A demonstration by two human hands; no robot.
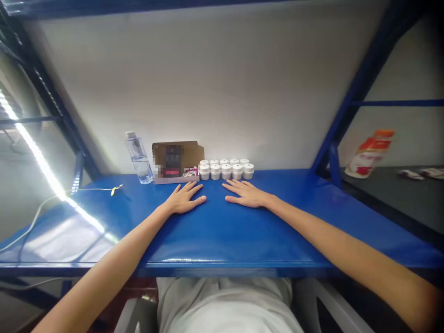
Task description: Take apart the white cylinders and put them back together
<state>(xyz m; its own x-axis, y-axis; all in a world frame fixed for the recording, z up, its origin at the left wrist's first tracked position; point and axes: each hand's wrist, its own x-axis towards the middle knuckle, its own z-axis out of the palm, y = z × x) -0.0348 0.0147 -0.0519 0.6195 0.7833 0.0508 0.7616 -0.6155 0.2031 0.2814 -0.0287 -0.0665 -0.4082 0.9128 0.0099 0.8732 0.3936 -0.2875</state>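
Observation:
My left hand [185,198] lies flat on the blue tabletop [215,236], fingers spread and holding nothing. Just beyond its fingertips stands an open cardboard box [190,155] with a dark item and small pink-and-white packets [190,172] inside. My right hand [245,193] also rests flat with its fingers apart, empty. In front of it, two rows of small white lidded jars [226,172] stand side by side against the box's right edge. A gap of bare blue surface separates my two thumbs.
A clear bottle [139,159] partly filled with liquid stands left of the box. A thin cable [97,188] with a yellow tag crosses the left side. Blue frame posts [342,122] flank the table. Beyond the right post, an orange-capped bottle [370,155] stands on a dark surface.

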